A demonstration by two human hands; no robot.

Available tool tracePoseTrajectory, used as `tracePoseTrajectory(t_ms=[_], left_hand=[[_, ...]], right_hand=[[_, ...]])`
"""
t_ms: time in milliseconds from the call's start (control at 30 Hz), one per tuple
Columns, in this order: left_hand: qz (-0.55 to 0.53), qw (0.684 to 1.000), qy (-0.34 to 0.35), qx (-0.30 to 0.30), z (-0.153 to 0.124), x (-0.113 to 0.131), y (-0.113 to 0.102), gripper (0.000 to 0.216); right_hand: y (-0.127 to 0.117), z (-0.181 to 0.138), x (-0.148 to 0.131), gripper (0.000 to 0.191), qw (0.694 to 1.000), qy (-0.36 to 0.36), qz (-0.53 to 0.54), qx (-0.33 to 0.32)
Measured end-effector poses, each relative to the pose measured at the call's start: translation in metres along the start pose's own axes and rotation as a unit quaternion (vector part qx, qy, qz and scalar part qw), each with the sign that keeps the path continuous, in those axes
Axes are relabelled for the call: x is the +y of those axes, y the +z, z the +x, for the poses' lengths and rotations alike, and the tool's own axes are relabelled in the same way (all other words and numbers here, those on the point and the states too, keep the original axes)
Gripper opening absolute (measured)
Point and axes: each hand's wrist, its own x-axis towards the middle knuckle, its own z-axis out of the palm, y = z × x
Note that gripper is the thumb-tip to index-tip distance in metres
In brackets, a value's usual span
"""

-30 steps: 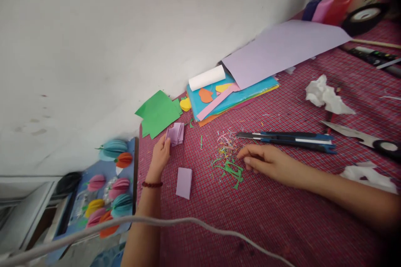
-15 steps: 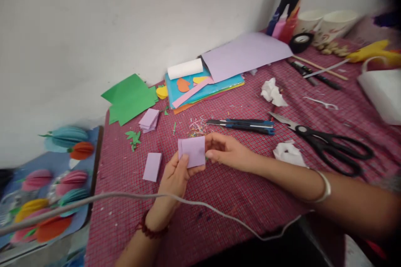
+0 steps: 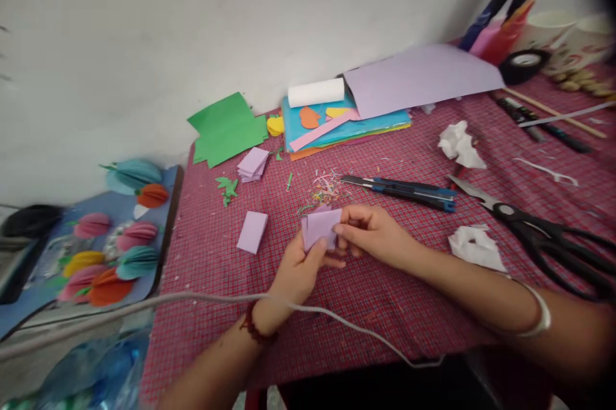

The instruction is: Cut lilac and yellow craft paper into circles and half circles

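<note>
The left hand (image 3: 299, 269) and the right hand (image 3: 373, 237) are both closed on one lilac paper piece (image 3: 321, 228). The left thumb presses its lower left corner, and the right fingertips pinch its right edge. The piece is held just above the worktop (image 3: 206, 269), near the front middle, with its flat face turned up toward the camera. The two opposed grips appear to keep the thin paper from flexing. A white cable (image 3: 192, 299) crosses over the left wrist.

A second lilac piece (image 3: 252, 231) lies flat just left of the hands. A small stack of lilac pieces (image 3: 253, 163) lies further back, near the green sheet (image 3: 226, 128). This layout appears to keep like pieces together on the left-hand side.

Paper scraps (image 3: 327, 188) lie directly behind the hands, beside the utility knife (image 3: 399, 187). The scissors (image 3: 543, 237) lie flat to the right, between two crumpled tissues (image 3: 459, 144). The cutting tools thus sit on the right-hand side.

A pile of coloured sheets (image 3: 346, 129) rests against the wall and carries a white roll (image 3: 316, 92) and a large lilac sheet (image 3: 423, 79).

The cups (image 3: 548, 28) at the far right bear red print that is too blurred to read. No other writing is legible.
</note>
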Motion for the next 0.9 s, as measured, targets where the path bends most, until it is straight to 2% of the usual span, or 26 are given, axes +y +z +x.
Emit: tracePoseTrajectory(t_ms=[67, 133, 167, 200, 267, 333, 367, 400, 467, 500, 567, 667, 733, 833, 900], left_hand=[[0.079, 0.997, 0.009, 0.024, -0.005, 0.012, -0.011, 0.038], [0.235, 0.967, 0.059, 0.083, -0.010, 0.028, -0.033, 0.041], [0.339, 0.928, 0.106, 0.116, -0.013, 0.035, -0.046, 0.043], [0.446, 0.870, 0.137, 0.157, -0.016, 0.041, -0.059, 0.048], [0.609, 0.748, 0.143, 0.224, -0.021, 0.047, -0.081, 0.055], [0.706, 0.661, 0.105, 0.233, -0.025, 0.045, -0.096, 0.054], [0.734, 0.638, 0.087, 0.213, -0.027, 0.043, -0.101, 0.053], [0.750, 0.630, 0.077, 0.186, -0.029, 0.042, -0.104, 0.052], [0.748, 0.645, 0.082, 0.137, -0.027, 0.045, -0.107, 0.054], [0.737, 0.657, 0.096, 0.126, -0.022, 0.051, -0.108, 0.054], [0.717, 0.667, 0.142, 0.141, -0.004, 0.067, -0.110, 0.051], [0.706, 0.664, 0.189, 0.156, 0.046, 0.091, -0.116, 0.041], [0.692, 0.683, 0.180, 0.148, 0.085, 0.099, -0.123, 0.041], [0.675, 0.713, 0.125, 0.142, 0.133, 0.099, -0.134, 0.062], [0.662, 0.732, 0.086, 0.136, 0.153, 0.095, -0.140, 0.079]], right_hand=[[-0.002, 0.000, -0.001, 0.019, 1.000, -0.004, -0.006, -0.010], [-0.007, 0.002, -0.002, 0.020, 1.000, -0.017, -0.021, 0.011], [-0.010, 0.003, -0.002, 0.019, 0.999, -0.022, -0.031, 0.022], [-0.012, 0.005, -0.002, 0.017, 0.999, -0.024, -0.038, 0.029], [-0.016, 0.007, -0.002, 0.013, 0.998, -0.021, -0.045, 0.030], [-0.017, 0.009, -0.001, 0.011, 0.998, -0.019, -0.050, 0.022], [-0.017, 0.009, -0.001, 0.011, 0.998, -0.019, -0.052, 0.018], [-0.016, 0.009, -0.001, 0.011, 0.998, -0.022, -0.055, 0.016], [-0.015, 0.009, 0.001, 0.010, 0.998, -0.032, -0.060, 0.017], [-0.015, 0.010, 0.001, 0.011, 0.997, -0.038, -0.062, 0.018], [-0.014, 0.011, 0.002, 0.011, 0.997, -0.044, -0.066, 0.023], [-0.014, 0.012, 0.003, 0.012, 0.996, -0.042, -0.070, 0.025], [-0.014, 0.013, 0.004, 0.012, 0.996, -0.041, -0.074, 0.023], [-0.014, 0.013, 0.005, 0.014, 0.995, -0.050, -0.084, 0.022], [-0.014, 0.013, 0.007, 0.015, 0.993, -0.064, -0.095, 0.024]])
